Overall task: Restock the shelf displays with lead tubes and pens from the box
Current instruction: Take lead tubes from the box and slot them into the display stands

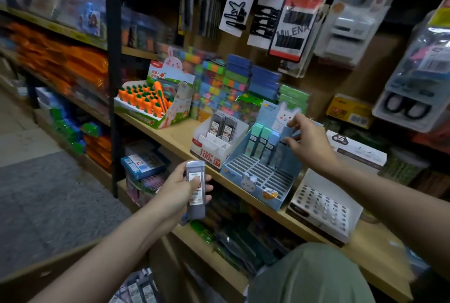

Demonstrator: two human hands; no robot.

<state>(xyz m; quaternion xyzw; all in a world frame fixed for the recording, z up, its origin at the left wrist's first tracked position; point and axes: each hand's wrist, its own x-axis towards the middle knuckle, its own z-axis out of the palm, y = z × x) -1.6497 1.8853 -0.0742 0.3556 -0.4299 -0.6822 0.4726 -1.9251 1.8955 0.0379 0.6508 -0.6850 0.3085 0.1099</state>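
Grey lead tubes [196, 190], a small stack of them, sit in the left hand [181, 189], fingers [209, 191] and thumb wrapped round the stack, long axis near upright, cap end up and tilted slightly away. Stack is held in front of the shelf edge [233, 190], below and left of the white lead display [216, 142], which already has two grey tubes [222, 126] standing in its back row with the front slots bare. So the matching display lies up and to the right of the left hand, near it, and the tubes already point roughly the way the slots take them; my read is a short lift forward-right drops one in. Right hand [308, 140] is further right at the blue bunny display [263, 176], fingers pinching what looks like a blue tube [288, 135] at the back row beside the green and blue tubes [261, 140] standing there; exact hold is blurred. Front grid of that display is open. Left hand is the nearer one to the white display; right is busy. Cardboard box [136, 288] with more packs lies low, below the left forearm. Carrot eraser display [155, 101] is further left on the same shelf.
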